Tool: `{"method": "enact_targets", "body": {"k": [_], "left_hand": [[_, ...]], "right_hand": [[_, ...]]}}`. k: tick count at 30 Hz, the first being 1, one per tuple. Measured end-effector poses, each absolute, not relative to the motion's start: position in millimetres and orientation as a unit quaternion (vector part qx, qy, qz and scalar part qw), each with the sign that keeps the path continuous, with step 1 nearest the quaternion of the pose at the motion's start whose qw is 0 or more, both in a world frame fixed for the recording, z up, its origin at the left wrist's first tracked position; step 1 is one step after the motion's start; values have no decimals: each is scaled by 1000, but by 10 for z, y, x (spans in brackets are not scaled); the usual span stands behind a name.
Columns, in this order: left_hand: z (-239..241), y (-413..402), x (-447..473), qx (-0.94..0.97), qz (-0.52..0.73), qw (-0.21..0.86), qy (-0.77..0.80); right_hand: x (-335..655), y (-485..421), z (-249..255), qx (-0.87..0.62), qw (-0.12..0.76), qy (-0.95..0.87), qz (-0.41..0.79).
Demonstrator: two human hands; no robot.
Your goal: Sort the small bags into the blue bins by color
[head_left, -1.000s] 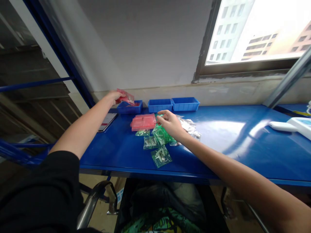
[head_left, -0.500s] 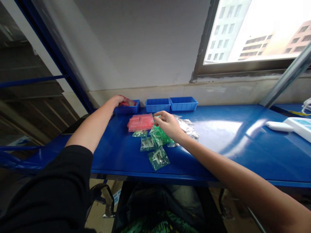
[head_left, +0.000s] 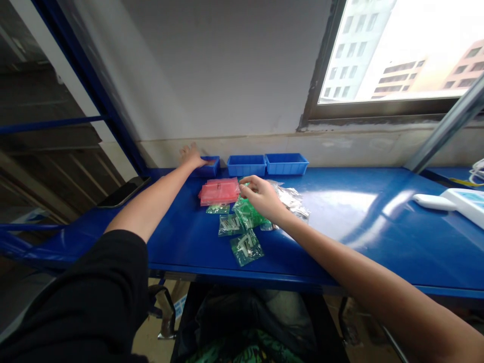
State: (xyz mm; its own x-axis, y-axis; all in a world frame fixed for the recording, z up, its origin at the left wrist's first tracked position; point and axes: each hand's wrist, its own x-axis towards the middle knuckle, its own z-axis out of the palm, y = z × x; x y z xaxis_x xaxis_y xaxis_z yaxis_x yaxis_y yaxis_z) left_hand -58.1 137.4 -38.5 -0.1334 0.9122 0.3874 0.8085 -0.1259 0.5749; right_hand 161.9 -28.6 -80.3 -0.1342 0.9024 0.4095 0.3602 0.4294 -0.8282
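head: left hand (head_left: 191,157) at leftmost bin (head_left: 207,172)

A glossy blue workbench (head_left: 385,242) spans the scene. Along its far edge stand three blue plastic bins: the left bin (head_left: 210,170), then, apart from it, the middle bin (head_left: 246,167) and right bin (head_left: 287,166), side by side. A dark phone (head_left: 124,193) lies at the left. Near the middle are flat red plastic bags (head_left: 219,193), green plastic bags (head_left: 246,214), silvery packets (head_left: 295,200) to their right, and, nearest, a greenish transparent packet (head_left: 246,247) showing pale pieces. A white device (head_left: 463,199) sits at the right.
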Motion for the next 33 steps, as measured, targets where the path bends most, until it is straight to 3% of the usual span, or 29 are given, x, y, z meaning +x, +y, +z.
{"method": "enact_targets", "body": {"k": [3,6,10,15,19,25,33], "left_hand": [[-439,1092,-531,680,374,-46,629],[-526,687,-510,765,311,9,563],[-658,341,-548,764,240,44,597],[-724,402,-609,745,246,122,608],[-686,410,-616,728,331,111,589],[-503,92,-423,689,468,320,451],[-535,-103,-242,609,513,498,343]], "right_hand": [[1623,-320,-781,-461,470,-710,248],[1615,-333,-786,-449,461,-730,231],[1592,-322,-825,-443,440,-751,214],[1580,-309,-849,-445,428,-757,213],[1580,-302,-867,-447,421,-760,214],[1550,-291,-883,-438,520,-709,187],[1550,-298,-789,-387,564,-633,363]]}}
